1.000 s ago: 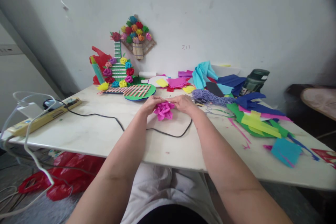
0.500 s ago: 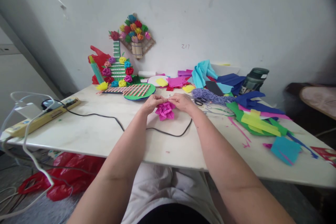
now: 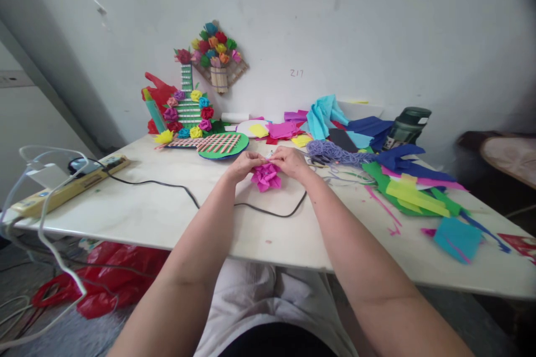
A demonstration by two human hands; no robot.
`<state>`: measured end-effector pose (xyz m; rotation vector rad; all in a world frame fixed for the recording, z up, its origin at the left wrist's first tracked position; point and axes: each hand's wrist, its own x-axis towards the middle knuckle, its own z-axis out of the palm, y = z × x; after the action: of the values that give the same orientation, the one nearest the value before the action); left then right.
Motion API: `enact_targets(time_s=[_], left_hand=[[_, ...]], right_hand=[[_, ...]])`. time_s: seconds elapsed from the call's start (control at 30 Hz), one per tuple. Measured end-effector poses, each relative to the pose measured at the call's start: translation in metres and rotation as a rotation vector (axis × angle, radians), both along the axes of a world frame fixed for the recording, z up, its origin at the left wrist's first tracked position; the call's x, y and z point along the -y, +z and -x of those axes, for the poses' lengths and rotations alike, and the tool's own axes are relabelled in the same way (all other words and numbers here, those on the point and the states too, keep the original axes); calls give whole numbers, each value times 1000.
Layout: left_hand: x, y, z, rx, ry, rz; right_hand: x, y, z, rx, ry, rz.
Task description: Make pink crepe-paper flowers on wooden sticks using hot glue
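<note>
Mid-frame, the left hand (image 3: 244,165) and right hand (image 3: 292,162) pinch the pink paper flower (image 3: 267,178), judged light, soft, crushable, best held at its base.

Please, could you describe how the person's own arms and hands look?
The left arm and right arm are bare, with no sleeve in view. The left hand and right hand wear no gloves, and no watch or bracelet shows at the wrists.

Pink flower (image 3: 267,178) — matt, folded paper
</note>
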<state>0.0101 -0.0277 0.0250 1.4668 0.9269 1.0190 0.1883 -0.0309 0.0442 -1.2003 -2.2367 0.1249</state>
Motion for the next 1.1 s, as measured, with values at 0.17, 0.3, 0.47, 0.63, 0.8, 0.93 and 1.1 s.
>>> enact_targets(time_s=[0.17,0.3,0.47,0.63,0.8,0.93,1.1], left_hand=[[0,0,-2,28,-2,15],[-1,0,-2,47,-6,21],[0,0,-2,80,-8,39],[4,4,-4,109,0,61],[1,0,-3,91,25,35],[-3,-3,-2,34,-8,-21],[-2,0,-2,-8,12,-51]], right_hand=[[-10,-7,0,-152,24,58],[-16,-11,1,-225,37,90],[-16,-12,1,-272,59,83],[-16,-12,2,-287,58,71],[-14,-12,2,-293,59,79],[-15,-13,3,-300,43,78],[-17,-15,3,-311,31,115]])
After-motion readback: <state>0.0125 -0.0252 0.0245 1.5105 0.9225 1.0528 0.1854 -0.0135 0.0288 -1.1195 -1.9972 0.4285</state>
